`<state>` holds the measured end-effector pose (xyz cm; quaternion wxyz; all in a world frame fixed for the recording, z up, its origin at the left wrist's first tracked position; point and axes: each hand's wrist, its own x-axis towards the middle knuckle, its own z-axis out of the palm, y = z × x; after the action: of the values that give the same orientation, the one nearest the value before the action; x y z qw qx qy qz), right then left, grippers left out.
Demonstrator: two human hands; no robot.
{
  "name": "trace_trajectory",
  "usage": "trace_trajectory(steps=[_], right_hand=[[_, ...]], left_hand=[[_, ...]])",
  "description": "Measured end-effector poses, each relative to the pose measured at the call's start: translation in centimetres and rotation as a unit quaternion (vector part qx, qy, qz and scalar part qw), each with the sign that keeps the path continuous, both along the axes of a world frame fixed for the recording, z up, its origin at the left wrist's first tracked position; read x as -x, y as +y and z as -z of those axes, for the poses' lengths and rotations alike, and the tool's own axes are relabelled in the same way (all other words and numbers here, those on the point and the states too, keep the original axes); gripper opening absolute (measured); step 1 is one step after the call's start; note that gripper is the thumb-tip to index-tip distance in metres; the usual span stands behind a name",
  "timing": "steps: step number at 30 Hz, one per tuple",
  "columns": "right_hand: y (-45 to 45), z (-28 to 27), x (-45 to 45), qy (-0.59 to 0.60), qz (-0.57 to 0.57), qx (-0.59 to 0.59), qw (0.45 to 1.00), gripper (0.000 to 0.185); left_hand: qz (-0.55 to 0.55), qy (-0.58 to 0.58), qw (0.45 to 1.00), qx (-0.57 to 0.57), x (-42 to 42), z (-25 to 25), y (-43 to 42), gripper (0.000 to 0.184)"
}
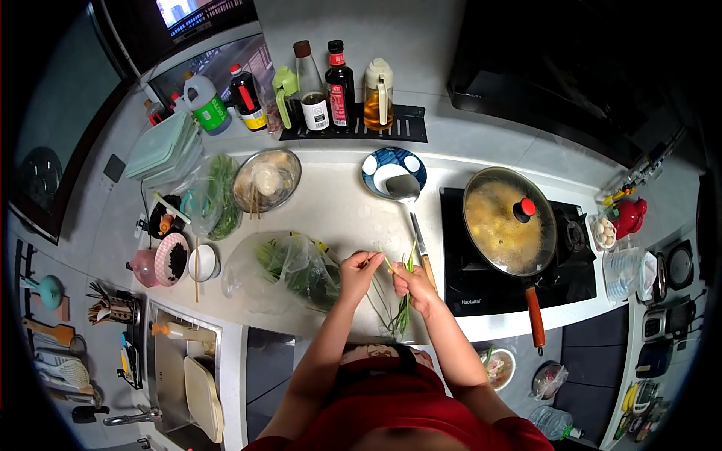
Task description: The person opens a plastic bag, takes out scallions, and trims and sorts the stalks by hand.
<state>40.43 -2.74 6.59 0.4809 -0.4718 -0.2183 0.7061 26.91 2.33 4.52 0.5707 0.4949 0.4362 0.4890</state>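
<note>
Above the counter's front edge, my right hand is closed round thin green scallions, whose long leaves hang down and also stick up past the fingers. My left hand is closed in a pinch just to the left, its fingertips at the pale end of a scallion between the two hands. What else lies inside its fingers is hidden. Beside my left hand, a clear plastic bag of leafy greens rests on the counter. A metal spatula lies behind my right hand, its head on a blue-and-white plate.
A lidded frying pan with yellowish, bubbling food stands on the black hob, its handle jutting over the front edge. Bottles line a rack at the back. A metal bowl and bagged greens stand left; the sink is front left.
</note>
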Motion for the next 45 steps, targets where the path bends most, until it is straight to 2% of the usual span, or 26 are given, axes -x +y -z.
trace_trajectory(steps=[5,9,12,13,15,17,19,22,25,28,30,32,33,36,37,38,39,40,41,45], right_hand=[[0.1,-0.4,-0.1,0.035,-0.011,0.012,0.999,0.021],[0.0,-0.4,-0.2,0.028,-0.017,0.014,0.999,0.023],[0.0,-0.2,-0.4,0.019,0.001,0.007,1.0,0.023],[0.2,0.2,-0.3,0.007,0.017,-0.003,1.0,0.023],[0.3,0.9,-0.2,-0.015,0.04,-0.014,0.999,0.024],[0.4,0.9,-0.2,-0.038,0.051,-0.037,0.997,0.023],[0.5,1.0,-0.3,-0.059,0.055,-0.05,0.995,0.022],[0.5,1.5,-0.1,-0.09,0.046,-0.055,0.993,0.023],[0.7,1.5,0.3,-0.114,0.021,-0.066,0.991,0.025],[0.8,1.4,0.7,-0.137,0.0,-0.067,0.988,0.028],[1.0,1.3,1.2,-0.174,0.03,-0.044,0.983,0.031],[1.4,2.5,0.8,-0.201,0.034,-0.087,0.975,0.033],[1.4,2.5,0.3,-0.232,0.023,-0.105,0.967,0.033],[1.7,2.1,-0.4,-0.294,-0.02,-0.129,0.947,0.03],[1.8,1.8,-0.3,-0.327,-0.035,-0.141,0.934,0.028],[1.9,1.6,-0.2,-0.36,-0.05,-0.152,0.919,0.026],[1.9,1.8,0.1,-0.337,-0.04,-0.214,0.916,0.021],[1.9,1.9,0.2,-0.317,-0.05,-0.217,0.922,0.021],[1.9,1.9,0.3,-0.297,-0.059,-0.22,0.927,0.021],[1.5,0.9,0.4,-0.237,-0.081,-0.216,0.944,0.02]], left_hand=[[-0.029,0.019,0.996,-0.077,0.3,1.8,0.8,0.014],[-0.086,0.068,0.99,-0.087,1.2,0.3,1.8,0.016],[-0.064,0.369,0.924,-0.082,2.9,-1.4,2.1,0.024],[-0.036,0.331,0.94,-0.079,2.9,-1.5,2.1,0.035],[-0.046,0.389,0.908,-0.149,3.2,2.7,2.3,0.036],[-0.027,0.436,0.887,-0.148,3.2,3.8,2.2,0.034],[0.022,0.472,0.878,-0.076,3.1,1.8,1.8,0.031],[0.027,0.308,0.949,0.056,2.2,-0.5,1.2,0.027],[0.025,0.027,0.998,0.057,0.0,-0.7,0.3,0.023],[0.052,-0.02,0.997,0.056,-0.6,-0.8,0.2,0.021],[-0.007,-0.028,0.999,0.014,-0.8,0.2,0.7,0.021],[-0.07,-0.052,0.994,-0.066,-0.7,0.7,1.5,0.02],[-0.057,-0.088,0.994,-0.031,-0.5,-0.1,1.6,0.019],[0.02,-0.069,0.997,0.01,0.2,-1.5,1.1,0.02],[0.018,0.003,1.0,-0.009,0.1,-1.4,1.0,0.018],[0.037,0.013,0.999,-0.025,-0.3,-1.1,0.8,0.017],[0.056,0.022,0.997,-0.04,-0.8,-1.0,0.6,0.016],[0.076,0.032,0.995,-0.055,-1.0,-1.0,0.6,0.016],[0.102,0.038,0.994,-0.013,-0.6,-1.0,0.6,0.016],[0.151,0.039,0.988,0.009,0.2,-1.5,0.5,0.015]])
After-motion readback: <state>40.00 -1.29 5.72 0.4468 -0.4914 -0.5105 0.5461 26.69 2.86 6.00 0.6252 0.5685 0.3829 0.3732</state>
